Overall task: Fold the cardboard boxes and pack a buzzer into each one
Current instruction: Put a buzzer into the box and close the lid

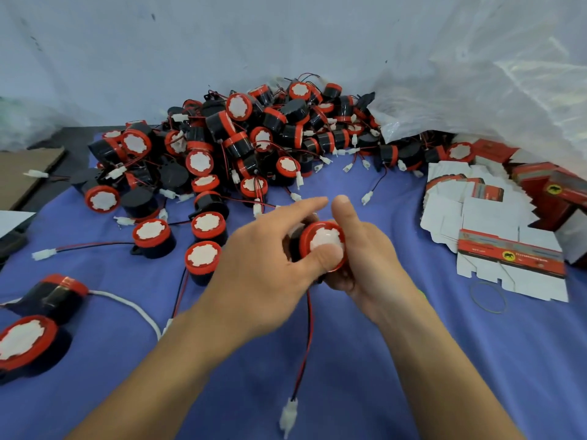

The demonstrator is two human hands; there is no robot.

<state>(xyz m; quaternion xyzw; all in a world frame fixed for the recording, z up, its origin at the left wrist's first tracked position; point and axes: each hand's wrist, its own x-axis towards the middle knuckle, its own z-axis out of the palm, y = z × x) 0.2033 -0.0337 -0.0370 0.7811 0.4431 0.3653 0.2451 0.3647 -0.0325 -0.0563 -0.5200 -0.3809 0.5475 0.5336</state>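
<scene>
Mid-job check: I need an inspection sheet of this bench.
surface: wrinkled blue cloth.
job's things: held buzzer between both hands; buzzer pile behind; flat box blanks at right.
clutter: rubber band beside the blanks; cardboard sheet far left.
grips: left hand and right hand both hold the buzzer, left thumb on its white face.
cables: red-black lead hangs from the held buzzer to a white connector.
surroundings: plastic bag at rear right; pale backdrop behind.

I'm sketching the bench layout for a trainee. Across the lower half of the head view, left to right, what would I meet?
loose buzzer at the left edge → left hand → held buzzer → right hand → flat cardboard box
</scene>
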